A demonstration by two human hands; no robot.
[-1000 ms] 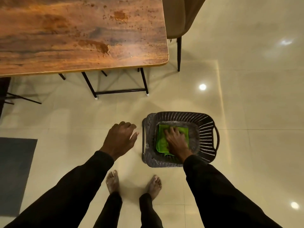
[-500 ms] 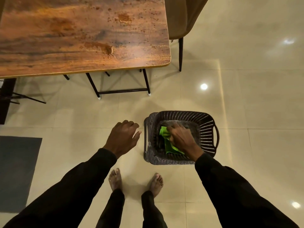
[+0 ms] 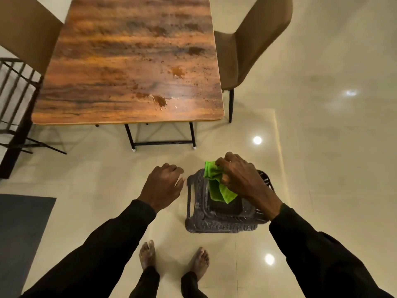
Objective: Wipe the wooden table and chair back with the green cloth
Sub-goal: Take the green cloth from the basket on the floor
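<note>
- The right hand (image 3: 240, 179) is just above the basket (image 3: 193, 220), back of the hand up and knuckles pointing away from the person.
- Its fingers and thumb are curled tight, bunching the cloth (image 3: 217, 190) in a firm grip.
- The cloth is green. Its top sticks out past the fingertips over the basket's far rim, and the rest hangs from the fist over the basket's opening. Whether its lower corner touches the basket's inside cannot be told.
- The right forearm, in a black sleeve (image 3: 311, 250), runs from the lower right up to the basket, with the wrist roughly straight.
- The left hand (image 3: 163, 186) hovers just left of the basket, palm down, apart from its rim.
- Its fingers are loosely bent, the thumb points towards the basket, and it holds nothing.
- The left forearm, also in black, comes up from the lower left.
- The basket is dark, with slatted walls, and stands on the pale tiled floor (image 3: 322, 168) just ahead of two bare feet (image 3: 147, 254).
- The table (image 3: 129, 61) stands beyond the basket, and its wooden top carries brown wet patches (image 3: 160, 101).
- A tan chair (image 3: 253, 39) is beyond the basket to the right, at the table's side.
- A second chair (image 3: 25, 33) is far off to the basket's left.
- A grey mat (image 3: 19, 233) lies well left of the basket.
</note>
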